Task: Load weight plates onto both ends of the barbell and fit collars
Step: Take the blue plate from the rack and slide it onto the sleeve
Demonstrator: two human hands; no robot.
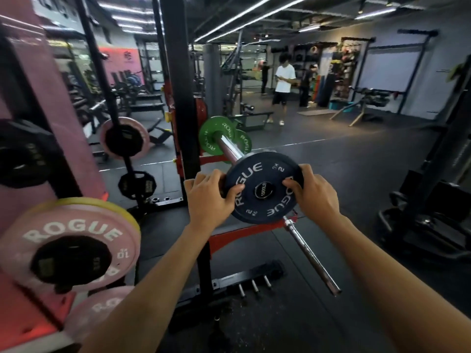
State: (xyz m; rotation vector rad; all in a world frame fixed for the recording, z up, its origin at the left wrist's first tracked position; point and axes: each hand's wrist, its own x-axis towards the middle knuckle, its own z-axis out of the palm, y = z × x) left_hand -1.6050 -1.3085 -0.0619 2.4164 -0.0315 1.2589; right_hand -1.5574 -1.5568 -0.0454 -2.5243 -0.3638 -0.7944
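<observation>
A dark blue 2 kg Rogue plate (262, 186) sits on the near end of the barbell sleeve (230, 150), whose end cap shows in the plate's hole. My left hand (210, 197) grips the plate's left rim and my right hand (312, 192) grips its right rim, thumbs on the face. Farther along the sleeve a green Rogue plate (212, 136) is on the bar, with a smaller green plate (245, 143) just behind it. No collar is visible.
A second bare bar (312, 253) slants across the floor below the plate. The black and red rack upright (182, 98) stands left of the sleeve. Pink Rogue plates (76, 240) hang on pegs at left. A person in a white shirt (284, 85) stands far across the gym floor.
</observation>
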